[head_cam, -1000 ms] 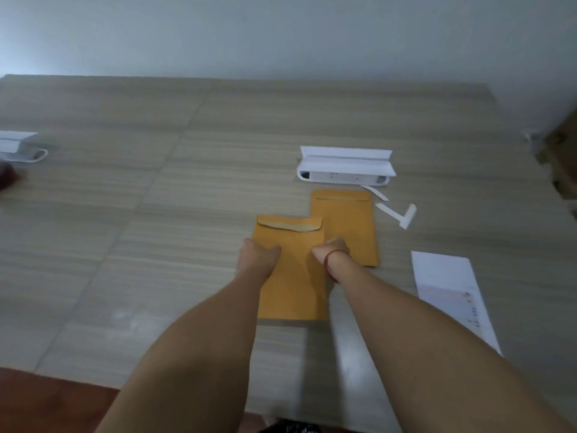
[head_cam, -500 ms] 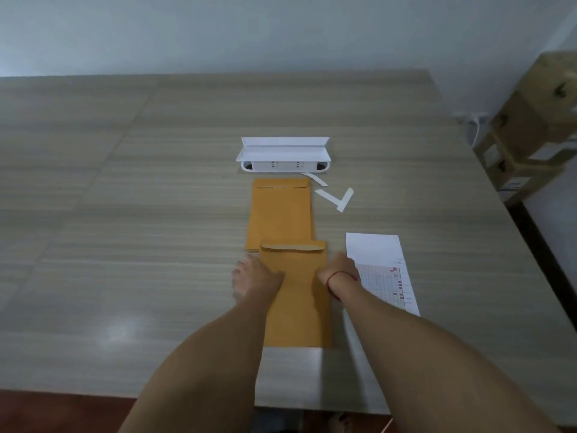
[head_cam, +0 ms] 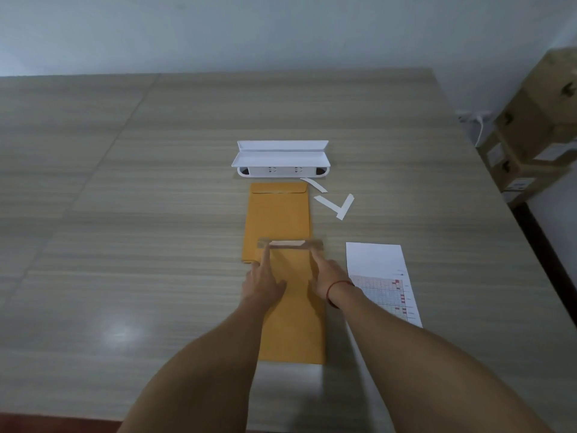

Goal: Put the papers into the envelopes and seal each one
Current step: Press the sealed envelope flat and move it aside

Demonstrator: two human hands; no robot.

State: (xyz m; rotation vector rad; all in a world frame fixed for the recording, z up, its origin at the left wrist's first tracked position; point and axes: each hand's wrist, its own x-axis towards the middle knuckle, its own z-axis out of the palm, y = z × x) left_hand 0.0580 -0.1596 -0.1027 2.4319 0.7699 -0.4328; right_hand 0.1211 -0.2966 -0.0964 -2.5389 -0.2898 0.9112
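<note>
1. left hand (head_cam: 263, 284): index finger straight, pressing flap (head_cam: 287, 244) of near tan paper envelope (head_cam: 292, 323).
2. right hand (head_cam: 326, 278): fingers flat on same flap, nothing gripped.
3. envelope flat on wood-grain counter (head_cam: 156, 245), overlapping second tan envelope (head_cam: 278, 214).

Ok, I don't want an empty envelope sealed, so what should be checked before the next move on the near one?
1. Lying flat: the near envelope rests on the table: ok.
2. Left end held: a straight finger of the left hand presses the left end of the flap: ok.
3. Right end held: fingers of the right hand touch its right end: ok.
4. Flap stuck down along its length: cannot tell, blurred.
5. Paper inside: cannot tell, nothing shows through.
6. All papers packed: not ok, a printed sheet lies on the table beside it.
</note>
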